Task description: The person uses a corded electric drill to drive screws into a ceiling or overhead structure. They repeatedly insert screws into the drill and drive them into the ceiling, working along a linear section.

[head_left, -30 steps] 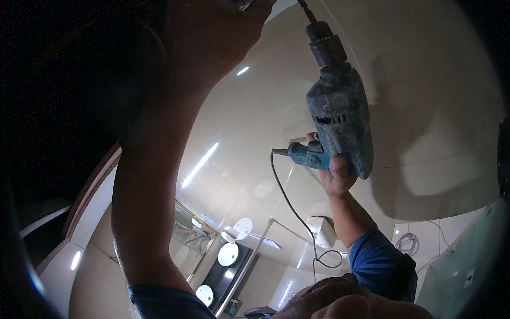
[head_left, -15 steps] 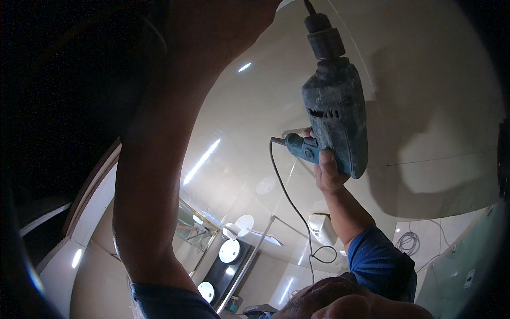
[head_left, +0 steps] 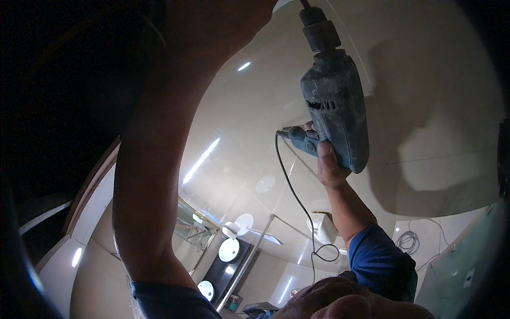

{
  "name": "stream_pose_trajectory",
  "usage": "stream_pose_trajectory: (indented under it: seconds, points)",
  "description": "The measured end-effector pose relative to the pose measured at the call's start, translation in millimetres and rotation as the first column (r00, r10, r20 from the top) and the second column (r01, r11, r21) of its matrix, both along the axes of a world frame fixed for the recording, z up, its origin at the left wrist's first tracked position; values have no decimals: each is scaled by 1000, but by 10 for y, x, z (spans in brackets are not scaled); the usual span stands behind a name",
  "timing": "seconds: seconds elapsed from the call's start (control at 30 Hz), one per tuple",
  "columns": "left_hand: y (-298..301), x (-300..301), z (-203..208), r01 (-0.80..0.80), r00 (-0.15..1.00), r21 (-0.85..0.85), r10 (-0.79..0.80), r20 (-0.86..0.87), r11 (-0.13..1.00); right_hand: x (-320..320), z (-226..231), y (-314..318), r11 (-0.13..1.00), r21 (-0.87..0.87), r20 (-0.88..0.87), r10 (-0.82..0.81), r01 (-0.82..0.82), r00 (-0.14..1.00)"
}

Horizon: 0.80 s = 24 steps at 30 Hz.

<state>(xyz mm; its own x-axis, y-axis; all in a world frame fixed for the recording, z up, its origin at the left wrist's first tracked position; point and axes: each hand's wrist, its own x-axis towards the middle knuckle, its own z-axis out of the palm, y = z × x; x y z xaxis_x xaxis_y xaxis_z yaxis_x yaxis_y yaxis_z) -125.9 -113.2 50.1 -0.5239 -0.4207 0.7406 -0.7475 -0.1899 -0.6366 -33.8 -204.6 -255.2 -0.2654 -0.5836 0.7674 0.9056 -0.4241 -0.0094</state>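
A worn, dusty blue-green corded power drill [head_left: 337, 109] is in my right hand [head_left: 332, 162], whose fingers wrap round its side handle with the thumb on top. Its chuck [head_left: 322, 35] points up toward the upper edge, where a dark bit runs out of view. From the handle's end hangs a black cord [head_left: 291, 186], looping lower down. My left arm [head_left: 151, 175] is raised across the left side, close to the camera. Only the shadowed base of my left hand [head_left: 239, 24] shows at the top; its fingers lie outside the picture.
A glossy beige tiled surface [head_left: 249, 111] lies behind the drill. Lower down are a metal pole [head_left: 249, 255], a dark counter [head_left: 226, 271] with white round basins, and a white box-like fixture [head_left: 322, 228]. A coiled cable [head_left: 408, 242] hangs near a greenish panel [head_left: 457, 271] at right.
The drill and my right hand have shifted slightly upward, the chuck a little to the left. The cord has swung slightly right. My left arm has barely moved.
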Motion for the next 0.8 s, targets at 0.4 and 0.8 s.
stream_pose_trajectory:
  seconds: [0.4,0.8]
  points:
    - [10,22,29,176,984,102,-174,-25,979,43,24,-37,999,36,46,-15,13,999]
    - [71,41,-11,-161,982,-69,152,-112,985,50,17,-106,994,2,19,-111,111,994]
